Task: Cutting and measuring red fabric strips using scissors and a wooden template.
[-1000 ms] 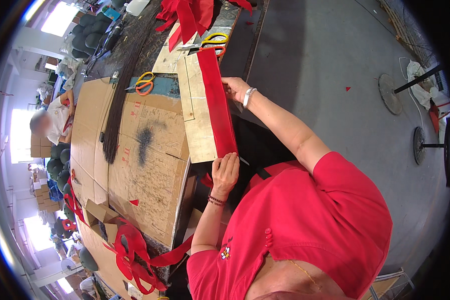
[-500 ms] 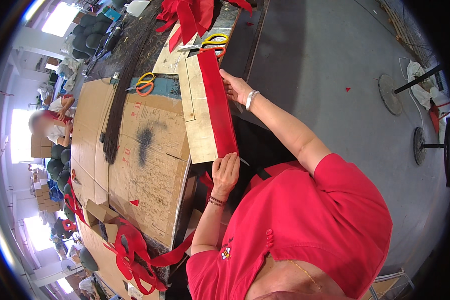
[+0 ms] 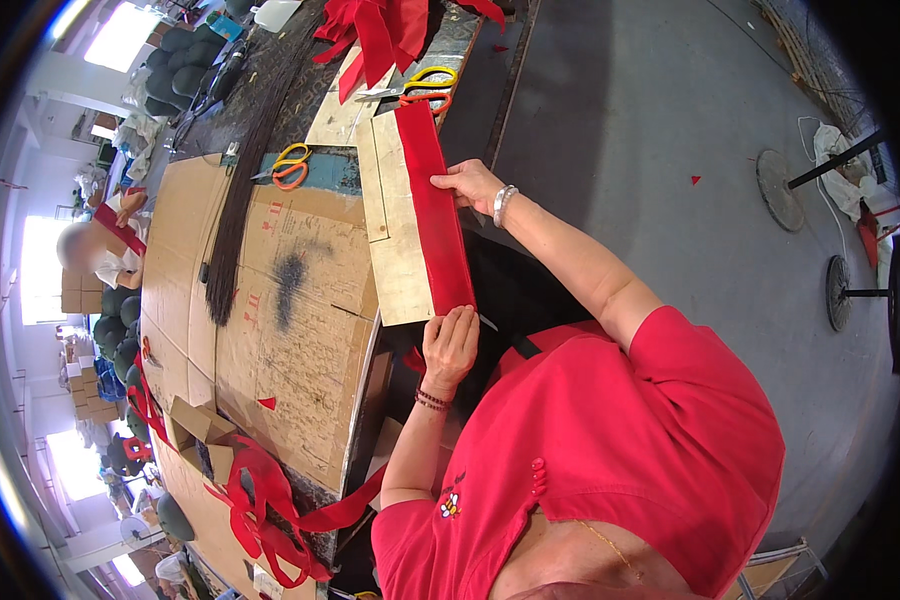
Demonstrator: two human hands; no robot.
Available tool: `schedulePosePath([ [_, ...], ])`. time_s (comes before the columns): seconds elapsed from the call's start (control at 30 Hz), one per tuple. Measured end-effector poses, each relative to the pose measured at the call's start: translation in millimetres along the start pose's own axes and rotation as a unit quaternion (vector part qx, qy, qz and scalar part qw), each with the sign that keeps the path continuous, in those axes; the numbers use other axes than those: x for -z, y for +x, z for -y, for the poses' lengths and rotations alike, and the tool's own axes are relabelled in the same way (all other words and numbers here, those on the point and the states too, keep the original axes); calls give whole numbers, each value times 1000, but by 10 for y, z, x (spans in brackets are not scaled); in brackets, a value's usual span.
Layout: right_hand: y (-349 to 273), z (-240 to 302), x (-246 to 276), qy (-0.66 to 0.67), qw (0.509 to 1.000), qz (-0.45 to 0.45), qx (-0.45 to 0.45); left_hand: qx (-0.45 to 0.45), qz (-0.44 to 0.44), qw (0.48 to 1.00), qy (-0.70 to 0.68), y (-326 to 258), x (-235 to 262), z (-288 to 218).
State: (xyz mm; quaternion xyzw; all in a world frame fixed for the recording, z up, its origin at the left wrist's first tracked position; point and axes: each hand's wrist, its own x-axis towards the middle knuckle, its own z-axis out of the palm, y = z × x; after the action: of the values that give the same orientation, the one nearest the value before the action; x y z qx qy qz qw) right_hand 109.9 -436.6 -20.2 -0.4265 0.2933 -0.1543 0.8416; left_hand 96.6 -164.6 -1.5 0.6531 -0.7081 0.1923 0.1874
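A wide red fabric strip [image 3: 432, 200] lies lengthwise along the right side of a pale flat board [image 3: 400, 270], which has a thin straight line or edge on its left part. My left hand [image 3: 452, 345], with a dark beaded bracelet at the wrist, pinches the strip's near end at the board's bottom corner. Farther up, my right hand [image 3: 473, 188] grips the strip's right edge, thumb on top and the other fingers partly hidden below. Beyond the board's far end lie yellow-and-orange-handled scissors [image 3: 425, 88].
Cardboard [image 3: 300, 270] covers the table, with a second pair of scissors [image 3: 290, 166] and a bundle of thin dark rods [image 3: 238, 220] on it. Red ribbons [image 3: 270, 490] trail near left; red cloth pieces [image 3: 380, 30] pile up far. Across the table, a person [image 3: 115, 240] handles red fabric.
My right hand has moved down and inward along the strip's edge, its thumb now on top of the red fabric. The left hand stays put. The person opposite has raised their red fabric.
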Motion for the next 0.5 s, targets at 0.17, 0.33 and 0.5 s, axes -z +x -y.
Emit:
schedulePosePath([
  [0.17,40,-23,-46,7,1000,-21,15,34,-1,999,0,-159,-66,0],
  [0.33,145,126,-46,19,998,-34,43,125,-27,988,-84,-287,-153,-28],
  [0.5,210,319,-82,31,996,-55,57,178,-60,975,-117,-300,-171,-49],
])
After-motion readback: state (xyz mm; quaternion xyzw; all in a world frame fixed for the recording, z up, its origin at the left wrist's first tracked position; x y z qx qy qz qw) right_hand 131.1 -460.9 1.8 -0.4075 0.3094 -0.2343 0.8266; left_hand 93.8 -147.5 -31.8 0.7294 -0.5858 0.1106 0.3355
